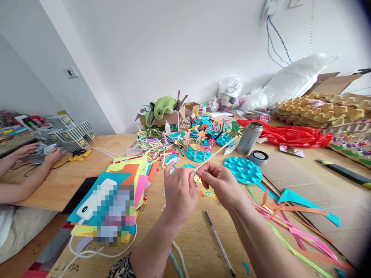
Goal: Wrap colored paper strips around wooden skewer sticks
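Over the middle of the table my left hand [182,190] and my right hand [220,182] meet fingertip to fingertip. Both are closed in a pinch at the lower end of a thin pale stick [217,152], which slants up and away to the right. Whatever else may be between the fingertips is too small to make out. Just behind and below the hands lie small dotted yellow paper cut-outs [209,192]. A round blue bumpy piece [242,170] lies to the right of my right hand. Nearer me rests a pen [219,243].
Stacked coloured paper [127,168] with a white power bank [97,199] lies left. Paper strips [301,231] are scattered right, near a steel flask [249,138] and a cutter knife [344,173]. Egg trays [319,110] stand behind. Another person's hands [53,155] work at far left.
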The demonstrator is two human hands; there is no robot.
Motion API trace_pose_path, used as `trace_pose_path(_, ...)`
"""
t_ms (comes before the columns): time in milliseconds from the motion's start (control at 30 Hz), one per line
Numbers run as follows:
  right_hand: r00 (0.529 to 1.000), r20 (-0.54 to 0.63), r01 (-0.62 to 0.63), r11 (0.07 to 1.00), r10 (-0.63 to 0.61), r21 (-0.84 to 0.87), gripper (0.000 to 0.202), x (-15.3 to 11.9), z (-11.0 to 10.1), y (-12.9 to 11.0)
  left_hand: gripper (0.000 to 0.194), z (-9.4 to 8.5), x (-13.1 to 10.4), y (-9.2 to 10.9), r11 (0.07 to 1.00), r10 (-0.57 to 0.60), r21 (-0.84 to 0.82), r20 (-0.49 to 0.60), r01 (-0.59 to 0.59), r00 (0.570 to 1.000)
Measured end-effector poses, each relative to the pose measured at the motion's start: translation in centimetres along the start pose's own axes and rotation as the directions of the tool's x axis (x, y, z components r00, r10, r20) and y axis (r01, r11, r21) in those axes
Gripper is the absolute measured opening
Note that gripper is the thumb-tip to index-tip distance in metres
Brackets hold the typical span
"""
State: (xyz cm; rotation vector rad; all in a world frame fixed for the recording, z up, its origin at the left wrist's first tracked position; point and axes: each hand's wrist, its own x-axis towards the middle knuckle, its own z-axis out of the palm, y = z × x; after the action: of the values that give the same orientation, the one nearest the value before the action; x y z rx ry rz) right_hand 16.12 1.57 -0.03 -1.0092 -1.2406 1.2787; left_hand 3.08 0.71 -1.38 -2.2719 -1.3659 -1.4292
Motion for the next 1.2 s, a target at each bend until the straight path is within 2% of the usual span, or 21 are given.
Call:
trace_pose_path(100, 0.997, -0.044, 0.059, 0.997, -0.061, -0.044, 0.03, -0.2, 0.4, 0.2, 0.013, 0.0, 0.0, -0.1, 0.987, -0.132, -0.091, 0.016, 0.133, 0.991)
trace_pose_path(167, 0.991, -0.05, 0.119, 0.983, -0.128, -0.143, 0.025, -0.4, 0.6, 0.2, 0.009, -0.1, 0.2, -0.2, 0.93, -0.28, -0.216, 0.102, 0.296, 0.955)
trace_pose_path(233, 0.981, -0.047, 0.169, 0.954, -0.186, -0.249, 0.02, -0.5, 0.7, 0.0, 0.01, -0.3, 0.4, -0.3, 0.79, -0.414, -0.383, 0.245, 0.48, 0.877)
trace_pose_path(300, 0.975, -0.045, 0.193, 0.929, -0.218, -0.315, 0.018, -0.6, 0.6, -0.1, 0.013, -0.5, 0.7, -0.4, 0.606, -0.476, -0.517, 0.375, 0.605, 0.796)
trace_pose_path(400, 0.973, -0.05, 0.193, 0.916, -0.224, -0.351, 0.018, -0.6, 0.5, -0.1, 0.014, -0.7, 1.1, -0.5, 0.416, -0.497, -0.611, 0.467, 0.673, 0.732)
trace_pose_path(533, 0.976, -0.063, 0.171, 0.908, -0.21, -0.382, 0.019, -0.5, 0.3, 0.0, 0.016, -0.8, 1.4, -0.5, 0.284, -0.499, -0.643, 0.534, 0.711, 0.682)
trace_pose_path(700, 0.981, -0.047, 0.158, 0.914, -0.189, -0.374, 0.02, -0.5, 0.3, -0.2, 0.02, -1.0, 1.6, -0.6, 0.192, -0.489, -0.644, 0.591, 0.741, 0.641)
trace_pose_path(800, 0.982, -0.036, 0.157, 0.912, -0.184, -0.378, 0.019, -0.5, 0.3, -0.3, 0.02, -1.0, 1.7, -0.6, 0.169, -0.492, -0.646, 0.599, 0.744, 0.632)
trace_pose_path(1033, 0.976, -0.054, 0.165, 0.885, -0.209, -0.436, 0.018, -0.5, 0.0, -0.3, 0.018, -1.1, 1.7, -0.5, 0.169, -0.479, -0.647, 0.605, 0.743, 0.636)
trace_pose_path(1200, 0.961, -0.068, 0.195, 0.833, -0.268, -0.518, 0.017, -0.7, 0.1, -0.5, 0.016, -1.1, 1.5, -0.6, 0.21, -0.461, -0.653, 0.59, 0.728, 0.663)
